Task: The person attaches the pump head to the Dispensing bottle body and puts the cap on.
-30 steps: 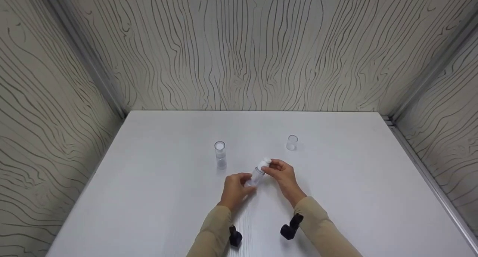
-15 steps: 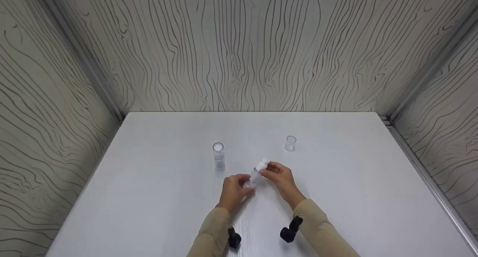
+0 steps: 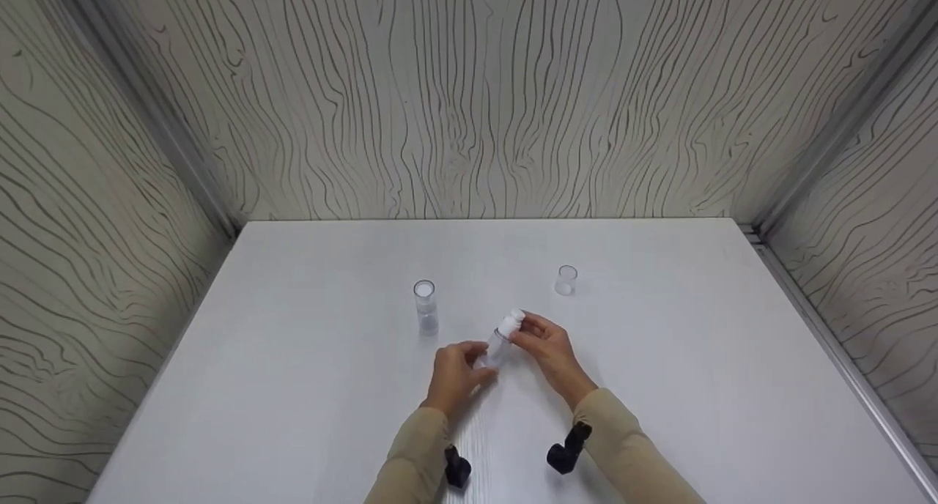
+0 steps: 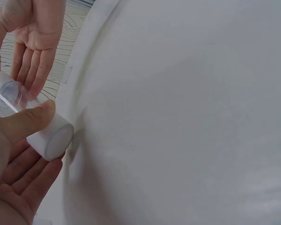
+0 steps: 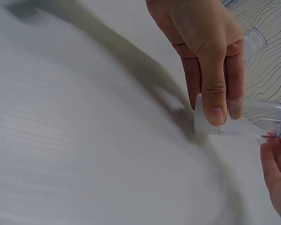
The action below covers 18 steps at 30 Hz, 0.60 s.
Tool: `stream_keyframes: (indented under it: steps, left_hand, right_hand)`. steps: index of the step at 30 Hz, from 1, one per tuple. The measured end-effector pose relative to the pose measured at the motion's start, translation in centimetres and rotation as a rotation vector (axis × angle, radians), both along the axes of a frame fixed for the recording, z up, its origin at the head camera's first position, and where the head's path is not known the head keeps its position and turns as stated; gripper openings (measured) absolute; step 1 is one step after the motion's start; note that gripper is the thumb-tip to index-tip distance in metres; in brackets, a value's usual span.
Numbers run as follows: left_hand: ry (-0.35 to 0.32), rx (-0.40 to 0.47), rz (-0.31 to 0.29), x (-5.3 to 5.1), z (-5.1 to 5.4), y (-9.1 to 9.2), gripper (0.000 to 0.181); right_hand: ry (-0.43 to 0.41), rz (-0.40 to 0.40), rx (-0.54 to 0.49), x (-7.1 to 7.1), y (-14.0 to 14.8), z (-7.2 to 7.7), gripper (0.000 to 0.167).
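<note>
A clear cylindrical bottle (image 3: 497, 348) with a white top (image 3: 510, 324) leans between the two hands, its top pointing away to the right. My left hand (image 3: 456, 376) grips the lower end by thumb and fingers; in the left wrist view the bottle's whitish base (image 4: 58, 142) faces the camera, under the left thumb. With thumb and fingers, my right hand (image 3: 551, 350) pinches the white top. The right wrist view has the left hand (image 5: 208, 51) above the base, and the right hand (image 5: 278, 173) partly cut off at the clear part's far end.
A second clear bottle (image 3: 427, 313) with a white part inside stands upright to the left, beyond the left hand. A small clear cap (image 3: 566, 280) stands at the back right on the white table (image 3: 293, 387). Patterned walls (image 3: 469, 108) rise behind and at both sides.
Both hands keep their hold on the bottle, and the right fingers shift slightly at the white top. The whole scene drifts a little left in the head view.
</note>
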<state>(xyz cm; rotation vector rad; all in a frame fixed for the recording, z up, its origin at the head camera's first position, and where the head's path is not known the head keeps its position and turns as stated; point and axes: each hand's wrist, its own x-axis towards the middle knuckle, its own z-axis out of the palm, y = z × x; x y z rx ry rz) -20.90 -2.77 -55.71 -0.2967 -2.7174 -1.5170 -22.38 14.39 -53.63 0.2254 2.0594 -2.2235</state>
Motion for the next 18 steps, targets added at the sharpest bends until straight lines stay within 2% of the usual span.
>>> stream_keyframes:
  steps: [7, 11, 15, 18]
  left_hand:
    - [-0.025, 0.016, 0.008, 0.08, 0.05, -0.04, 0.036]
    - [0.000, 0.023, 0.003, 0.07, 0.04, -0.05, 0.035]
    - [0.059, 0.013, -0.006, 0.10, 0.03, -0.07, 0.034]
    - [0.068, 0.002, -0.004, 0.12, 0.02, -0.02, 0.034]
  right_hand:
    - [0.018, 0.022, -0.020, -0.20, 0.12, -0.10, 0.050]
    - [0.035, 0.024, -0.024, -0.29, 0.15, -0.11, 0.048]
    - [0.055, 0.029, -0.065, -0.29, 0.16, -0.10, 0.049]
    - [0.063, 0.024, -0.080, -0.23, 0.19, -0.14, 0.048]
